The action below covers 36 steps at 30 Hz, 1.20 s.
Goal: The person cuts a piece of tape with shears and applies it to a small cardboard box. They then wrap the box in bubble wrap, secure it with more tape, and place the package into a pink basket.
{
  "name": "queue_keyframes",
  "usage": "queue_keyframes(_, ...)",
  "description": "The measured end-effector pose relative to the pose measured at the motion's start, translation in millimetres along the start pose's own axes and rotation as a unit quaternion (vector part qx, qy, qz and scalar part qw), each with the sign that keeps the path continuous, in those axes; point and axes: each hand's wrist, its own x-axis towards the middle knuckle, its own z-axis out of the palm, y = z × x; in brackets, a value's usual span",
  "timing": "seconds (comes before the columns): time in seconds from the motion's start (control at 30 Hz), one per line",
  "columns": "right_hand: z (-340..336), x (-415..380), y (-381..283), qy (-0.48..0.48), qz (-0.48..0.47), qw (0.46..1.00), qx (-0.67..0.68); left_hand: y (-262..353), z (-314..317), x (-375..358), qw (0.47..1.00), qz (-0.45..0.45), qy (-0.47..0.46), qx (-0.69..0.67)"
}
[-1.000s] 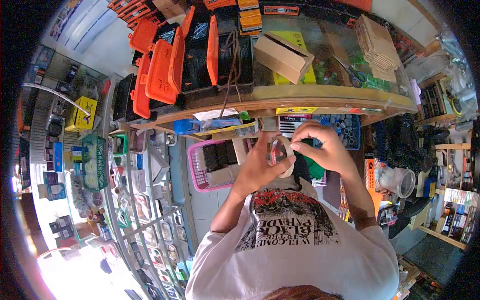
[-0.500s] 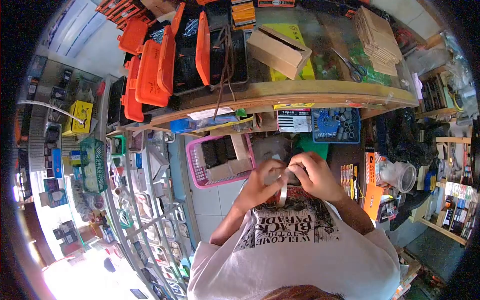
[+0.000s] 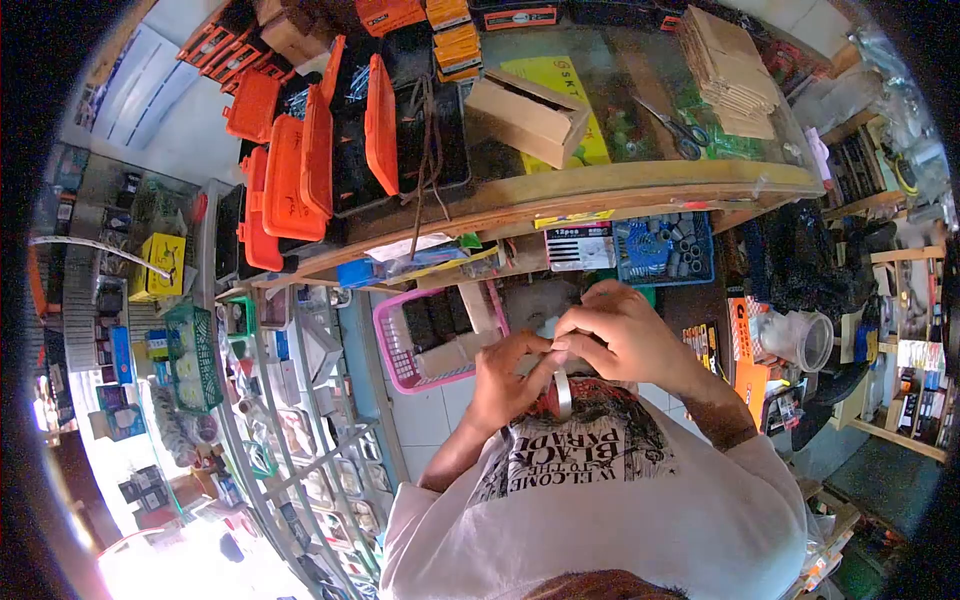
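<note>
Both hands meet in front of my chest, fingertips close together. My left hand [image 3: 508, 378] is closed, with a narrow whitish roll of tape [image 3: 564, 394] hanging at its thumb and fingers, seen almost edge-on. My right hand [image 3: 622, 335] is closed in a pinch against the left fingertips. What lies between the right fingers is too small and hidden to name. Part of the roll is covered by the fingers. Behind the roll is the printed white shirt [image 3: 580, 510].
Ahead is a glass-topped counter [image 3: 640, 190] bearing a cardboard box [image 3: 530, 115], scissors [image 3: 675, 130], flattened cartons [image 3: 730, 75] and orange-lidded cases [image 3: 295, 180]. A pink basket [image 3: 385, 335] stands below left. A blue tray [image 3: 665, 250] of grey fittings sits under the counter.
My right hand has turned, its back showing more, and shifted slightly left. The fingertips stay together and the roll remains at the left hand. The whole view has shifted a little.
</note>
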Motion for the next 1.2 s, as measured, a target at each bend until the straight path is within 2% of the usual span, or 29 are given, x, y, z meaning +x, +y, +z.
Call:
queue_keyframes(0.03,-5.7,2.2,-1.4,-0.006,0.001,1.0,-0.005,0.5,0.4,-0.2,1.0,0.001,0.004,0.009)
queue_keyframes(0.13,-22.2,7.0,2.1,0.076,-0.017,0.996,-0.035,-6.3,0.5,-3.1,0.999,0.021,0.022,-0.012)
queue_keyframes(0.17,-41.3,9.4,0.6,0.057,0.03,0.997,-0.049,-6.2,-3.1,-4.6,1.0,0.004,0.012,-0.015)
queue_keyframes(0.2,-53.4,10.9,9.6,0.121,0.039,0.99,-0.055,-5.8,-8.4,-6.6,1.0,-0.012,0.003,-0.017)
queue_keyframes(0.23,-72.7,12.6,14.5,0.148,0.088,0.985,-0.026,-5.5,-11.5,-8.4,0.999,-0.029,-0.005,-0.019)
queue_keyframes(0.27,-92.1,16.6,23.6,0.168,0.15,0.974,-0.037,-6.7,-11.9,-9.4,1.0,-0.01,0.0,-0.009)
queue_keyframes(0.33,-131.3,18.1,67.3,0.199,0.152,0.953,-0.169,-11.2,-11.0,-10.7,1.0,0.027,0.01,0.009)
queue_keyframes(0.43,-163.7,19.2,118.6,0.181,0.184,0.92,-0.295,-15.7,-3.8,-5.1,0.99,0.12,0.068,0.012)
queue_keyframes(0.53,-167.1,26.6,132.0,0.13,0.244,0.894,-0.351,-9.2,-1.3,-7.3,0.992,0.094,0.084,-0.002)
queue_keyframes(0.63,-167.4,39.2,130.7,0.093,0.292,0.858,-0.411,-11.6,-0.7,-14.0,0.994,0.023,0.086,-0.056)
queue_keyframes(0.7,-168.9,43.1,145.2,0.091,0.255,0.877,-0.396,-12.9,-1.7,-15.6,0.995,0.02,0.085,-0.053)
queue_keyframes(0.9,-182.1,42.2,131.8,0.095,0.2,0.874,-0.433,-19.0,-7.8,-23.1,0.995,0.053,0.081,-0.009)
queue_keyframes(0.97,-195.6,38.8,130.7,0.103,0.227,0.891,-0.378,-25.4,-11.3,-27.0,0.986,0.126,0.1,0.051)
queue_keyframes(1.03,-206.0,32.5,81.8,0.098,0.256,0.907,-0.321,-24.9,-12.8,-28.6,0.976,0.17,0.103,0.086)
queue_keyframes(1.13,-207.3,12.6,52.7,0.083,0.239,0.957,-0.141,-15.9,-15.7,-20.5,0.976,0.191,0.071,0.081)
queue_keyframes(1.2,-189.6,-0.6,41.2,0.014,0.208,0.976,0.06,-13.3,-13.7,-15.2,0.981,0.178,0.042,0.063)
